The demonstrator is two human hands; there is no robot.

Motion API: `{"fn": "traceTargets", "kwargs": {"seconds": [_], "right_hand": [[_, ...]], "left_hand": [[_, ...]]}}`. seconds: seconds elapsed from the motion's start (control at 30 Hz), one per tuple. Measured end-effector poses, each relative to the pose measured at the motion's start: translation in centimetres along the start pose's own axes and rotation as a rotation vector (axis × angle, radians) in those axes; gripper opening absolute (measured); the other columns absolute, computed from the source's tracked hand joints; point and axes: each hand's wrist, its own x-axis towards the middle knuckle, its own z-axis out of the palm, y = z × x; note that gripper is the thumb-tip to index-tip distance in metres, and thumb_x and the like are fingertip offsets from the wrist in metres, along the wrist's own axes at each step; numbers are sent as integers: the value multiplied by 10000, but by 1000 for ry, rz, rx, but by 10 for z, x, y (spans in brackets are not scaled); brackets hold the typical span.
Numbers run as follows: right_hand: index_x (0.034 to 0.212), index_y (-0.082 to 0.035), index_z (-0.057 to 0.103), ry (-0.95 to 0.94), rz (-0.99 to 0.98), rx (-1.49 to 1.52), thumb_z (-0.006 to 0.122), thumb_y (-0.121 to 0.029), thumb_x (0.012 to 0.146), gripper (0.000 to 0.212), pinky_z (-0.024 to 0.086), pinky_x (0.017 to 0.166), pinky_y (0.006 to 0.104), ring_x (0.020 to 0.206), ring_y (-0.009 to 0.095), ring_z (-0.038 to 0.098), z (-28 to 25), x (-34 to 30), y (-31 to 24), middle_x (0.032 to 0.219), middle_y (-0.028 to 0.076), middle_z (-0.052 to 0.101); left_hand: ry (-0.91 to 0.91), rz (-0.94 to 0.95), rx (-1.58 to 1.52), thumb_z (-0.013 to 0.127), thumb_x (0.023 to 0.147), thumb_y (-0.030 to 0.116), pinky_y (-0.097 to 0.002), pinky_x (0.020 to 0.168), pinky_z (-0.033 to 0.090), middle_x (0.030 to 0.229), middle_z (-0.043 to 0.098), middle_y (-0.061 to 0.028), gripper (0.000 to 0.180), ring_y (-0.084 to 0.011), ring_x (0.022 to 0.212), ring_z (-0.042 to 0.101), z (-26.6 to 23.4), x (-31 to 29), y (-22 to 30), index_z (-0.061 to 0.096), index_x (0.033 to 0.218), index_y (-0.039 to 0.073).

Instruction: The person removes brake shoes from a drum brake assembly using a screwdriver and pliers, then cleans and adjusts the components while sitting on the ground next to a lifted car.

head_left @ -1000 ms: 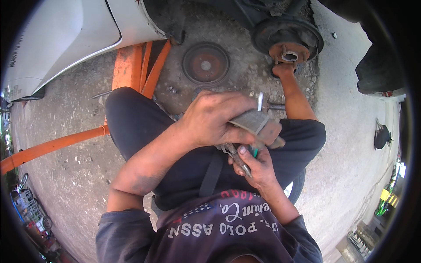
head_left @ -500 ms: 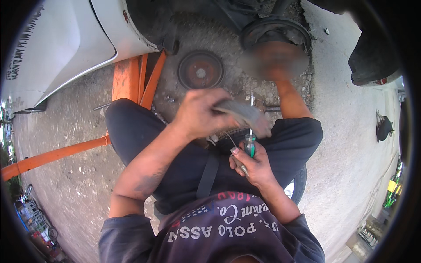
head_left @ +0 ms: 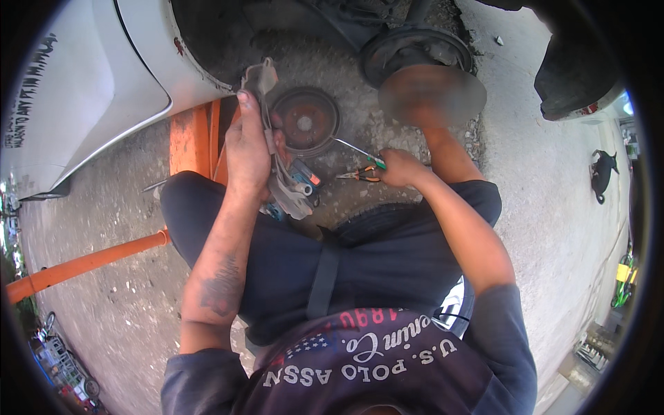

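My left hand [head_left: 250,149] is closed round a worn, curved brake shoe [head_left: 263,76], raised upright above the ground by my left knee. A brake drum [head_left: 304,123] with a rusty centre lies flat just beyond it. My right hand [head_left: 403,168] reaches forward, low, fingers wrapped round the green handle of a screwdriver [head_left: 356,150]; its shaft points left toward the drum. Pliers [head_left: 358,174] with orange-and-black handles extend from beneath the same hand; whether it grips them too I cannot tell. A blue-and-orange item [head_left: 304,171] shows partly behind the brake shoe.
An orange jack stand [head_left: 188,144] and a long orange bar [head_left: 86,264] are at the left, beside the white vehicle body [head_left: 76,90]. The wheel hub assembly [head_left: 380,59] is ahead, near my bare foot. A tyre [head_left: 370,216] lies under my legs. A dog [head_left: 603,176] is far right.
My left hand has swung the brake shoe left and turned it upright, away from the screwdriver. My right hand has moved from my lap forward toward the ground, and the screwdriver now points left.
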Motion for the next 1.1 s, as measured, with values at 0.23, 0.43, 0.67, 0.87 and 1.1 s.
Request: {"fn": "traceTargets", "kwargs": {"seconds": [0.23,0.43,0.67,0.87,1.1], "right_hand": [[1092,-4,621,123,238,114,679,-394,872,451,509,909,478,1056,390,644,60,103,30,1087,218,675],[1105,-6,607,240,150,231,673,-420,875,478,502,908,490,1056,405,639,55,135,-1,1084,230,670],[1057,8,622,385,173,383,677,-406,873,456,498,903,495,1069,423,620,30,166,-24,1044,260,665],[1070,23,632,196,183,239,687,-410,866,482,496,911,488,1071,416,623,54,117,15,1070,259,664],[1200,-20,617,-41,296,138,669,-521,853,611,475,975,459,1173,389,588,95,90,41,1246,238,619]], "left_hand": [[12,52,94,350,965,706,-263,468,422,584,432,7,690,-109,468,432,-8,-1,-3,545,908,47],[46,60,67,349,950,730,-261,451,397,578,433,1,711,-112,466,434,-15,8,-2,542,898,47],[58,52,121,352,949,729,-273,449,410,573,435,-4,721,-121,460,439,-13,9,0,543,900,35],[60,97,78,346,966,705,-278,454,425,571,434,-7,707,-120,462,442,-17,8,4,549,901,31],[84,149,64,385,975,672,-269,466,433,584,459,-10,673,-111,472,450,-18,10,3,560,913,25]]}}
